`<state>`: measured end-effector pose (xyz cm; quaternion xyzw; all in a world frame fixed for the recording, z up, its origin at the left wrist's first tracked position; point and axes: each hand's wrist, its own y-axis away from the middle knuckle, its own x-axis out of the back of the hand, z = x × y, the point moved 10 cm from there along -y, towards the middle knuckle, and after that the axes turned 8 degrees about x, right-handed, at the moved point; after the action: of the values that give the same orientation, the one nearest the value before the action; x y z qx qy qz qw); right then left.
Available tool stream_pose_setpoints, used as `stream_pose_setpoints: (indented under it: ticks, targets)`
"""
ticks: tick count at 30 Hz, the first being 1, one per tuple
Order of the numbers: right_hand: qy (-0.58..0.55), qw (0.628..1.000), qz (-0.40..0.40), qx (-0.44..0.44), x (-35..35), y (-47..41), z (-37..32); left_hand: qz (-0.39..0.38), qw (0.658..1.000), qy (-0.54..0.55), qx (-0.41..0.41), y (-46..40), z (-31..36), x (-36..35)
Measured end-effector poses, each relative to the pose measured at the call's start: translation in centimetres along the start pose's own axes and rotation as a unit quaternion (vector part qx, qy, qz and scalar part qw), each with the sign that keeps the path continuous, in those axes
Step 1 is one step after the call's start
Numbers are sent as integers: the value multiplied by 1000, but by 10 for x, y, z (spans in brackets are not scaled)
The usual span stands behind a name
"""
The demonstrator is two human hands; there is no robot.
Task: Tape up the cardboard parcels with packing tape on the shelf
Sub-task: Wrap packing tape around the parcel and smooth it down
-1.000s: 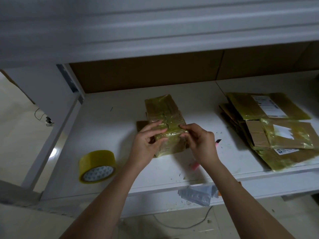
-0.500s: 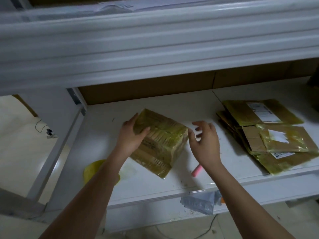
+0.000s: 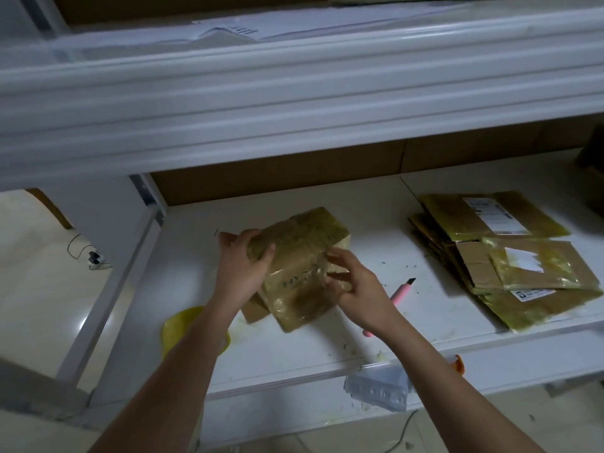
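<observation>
The taped cardboard parcel (image 3: 302,266) is tilted up off the white shelf (image 3: 376,223) between the two hands, its near lower corner apparently resting on the shelf surface and on a scrap of bare cardboard (image 3: 253,310) that lies under the left wrist; the left hand (image 3: 243,268) curls over the parcel's upper left corner, thumb on the glossy top face and fingers wrapped behind, so it carries most of the hold; the right hand (image 3: 351,282) is at the parcel's right edge with fingers bent, seemingly pinching or pressing a loose flap of tape there, though whether it truly grips cannot be told from this view; the risk, as I judge it, is that the slick tape skin lets the parcel slide out of the one firm grip and drop onto its corner, or that the tape end folds on itself and wrinkles before it is smoothed; just right of the right hand lies a pink utility knife (image 3: 400,294) with its dark tip pointing away, and a careless sweep of the wrist could knock it off the front edge or catch skin; the yellow tape roll (image 3: 176,328) sits near the edge under the left forearm, easily nudged off; further right of the hands, well apart, rests a stack of finished parcels (image 3: 510,256).
</observation>
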<state>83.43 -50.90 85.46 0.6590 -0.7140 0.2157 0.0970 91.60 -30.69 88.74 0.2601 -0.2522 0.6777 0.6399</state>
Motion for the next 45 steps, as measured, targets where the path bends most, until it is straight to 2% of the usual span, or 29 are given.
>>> stream_pose_setpoints:
  ticks: [3,5,8,11,13,15,18,22,29,35,37,40,43,45]
  targets:
    - [-63,998,15,3,1,2,-1,-32,999,25,-11,4,0,-4]
    - [-57,998,0,30,-4,2,-6,-85,994,67,-4,10,-4,-12]
    - [-33,997,-39,59,-12,1,-8,-137,982,115,-54,23,1,-19]
    - [-62,994,23,85,8,-3,-9,-184,974,102,-82,40,5,-34]
    - [-28,992,58,108,19,-4,-9,-182,976,91,-84,47,9,-40]
    - [-17,992,55,109,19,-3,-6,-155,977,109,-94,51,13,-41]
    - [-35,992,69,104,21,1,0,-107,983,107,-104,49,13,-42]
    - [-49,990,88,99,28,6,6,-86,984,123,-99,49,12,-46]
    - [-68,987,100,106,28,9,7,-77,983,146,-86,50,13,-47]
    - [-99,985,91,112,28,5,8,-101,975,184,-73,45,10,-48]
    - [-77,986,96,114,28,4,9,-109,971,196,-79,48,12,-47]
    - [29,983,107,147,27,8,2,-142,973,172,-68,51,11,-50]
    - [144,971,73,177,24,10,-11,-225,967,113,-47,53,7,-49]
    - [218,962,43,158,23,8,-17,-235,964,117,-33,49,3,-32]
